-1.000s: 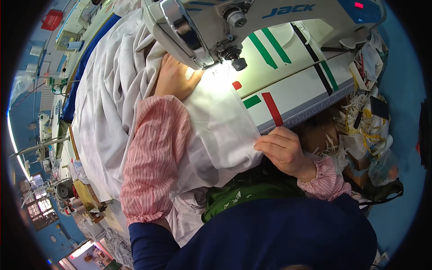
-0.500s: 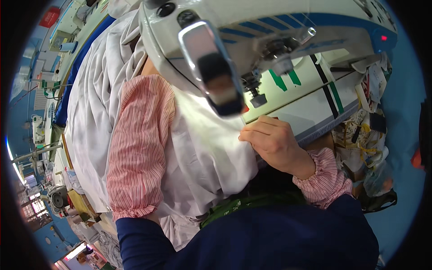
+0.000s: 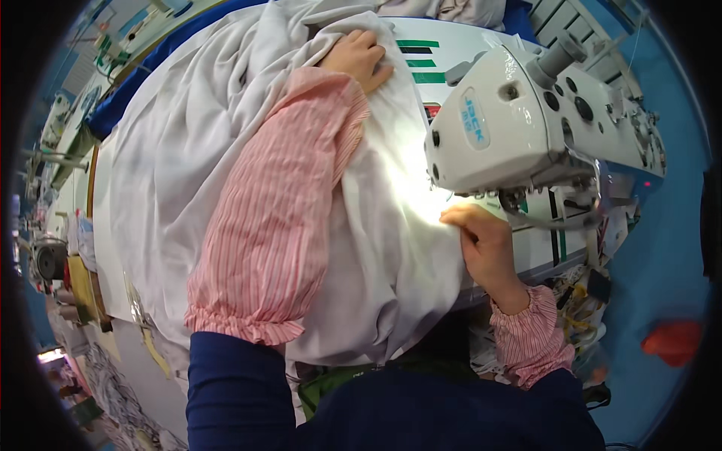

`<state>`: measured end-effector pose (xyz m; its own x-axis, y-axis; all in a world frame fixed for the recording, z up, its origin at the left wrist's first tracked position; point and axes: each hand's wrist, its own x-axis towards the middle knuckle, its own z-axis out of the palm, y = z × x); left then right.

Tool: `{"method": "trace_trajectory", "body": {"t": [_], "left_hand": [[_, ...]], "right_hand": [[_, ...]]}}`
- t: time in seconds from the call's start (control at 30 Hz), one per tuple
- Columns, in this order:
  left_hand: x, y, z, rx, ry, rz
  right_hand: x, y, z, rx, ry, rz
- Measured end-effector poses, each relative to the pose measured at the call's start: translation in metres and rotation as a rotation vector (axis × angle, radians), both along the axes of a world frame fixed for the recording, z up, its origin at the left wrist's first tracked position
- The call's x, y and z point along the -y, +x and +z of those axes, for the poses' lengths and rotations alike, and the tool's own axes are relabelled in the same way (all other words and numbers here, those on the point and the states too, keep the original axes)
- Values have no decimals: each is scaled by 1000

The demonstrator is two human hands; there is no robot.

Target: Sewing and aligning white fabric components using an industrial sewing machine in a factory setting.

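A large piece of white fabric [image 3: 301, 248] spreads in loose folds over the table and my lap. On its far part lies my left hand [image 3: 359, 60], open, with the fingers flat on the cloth and the thumb apart. To the right stands a white sewing machine [image 3: 504, 120], its lamp throwing a bright patch on the fabric's right edge. Just below the machine head, my right hand [image 3: 485, 233] pinches that edge between thumb and fingers. The needle and presser foot are hidden from me here.
The white machine table [image 3: 444, 37] carries green and black tape strips. Scraps and tangled trimmings [image 3: 579, 301] lie at its right end. A red object [image 3: 671, 342] sits farther right. Other machines and spools [image 3: 68, 301] line the left side, along with piled cloth [image 3: 113, 391].
My view has shifted, so the machine head appears farther right. My left hand, hidden behind it before, now shows on the far fabric. My right hand stays at the fabric's edge.
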<state>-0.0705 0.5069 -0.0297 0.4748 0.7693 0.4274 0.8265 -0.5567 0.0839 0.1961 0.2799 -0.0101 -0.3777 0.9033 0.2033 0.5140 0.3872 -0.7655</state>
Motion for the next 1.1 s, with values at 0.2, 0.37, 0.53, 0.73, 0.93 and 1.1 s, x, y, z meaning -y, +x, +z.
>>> {"method": "trace_trajectory", "body": {"t": [0.2, 0.37, 0.53, 0.73, 0.93, 1.1], "left_hand": [[39, 10, 27, -102, -458, 252], [200, 30, 64, -205, -494, 151], [330, -71, 44, -220, -608, 133], [288, -208, 49, -6, -346, 877], [317, -105, 115, -175, -340, 618], [426, -52, 75, 134, -3, 114]], "right_hand": [[26, -9, 3, -1045, -833, -308], [78, -33, -4, -890, -798, -253], [161, -69, -21, -821, -968, -111], [209, -76, -14, -1118, -1143, 306], [259, -51, -23, -1077, -991, 292], [235, -30, -80, -1045, -1098, -235]]}}
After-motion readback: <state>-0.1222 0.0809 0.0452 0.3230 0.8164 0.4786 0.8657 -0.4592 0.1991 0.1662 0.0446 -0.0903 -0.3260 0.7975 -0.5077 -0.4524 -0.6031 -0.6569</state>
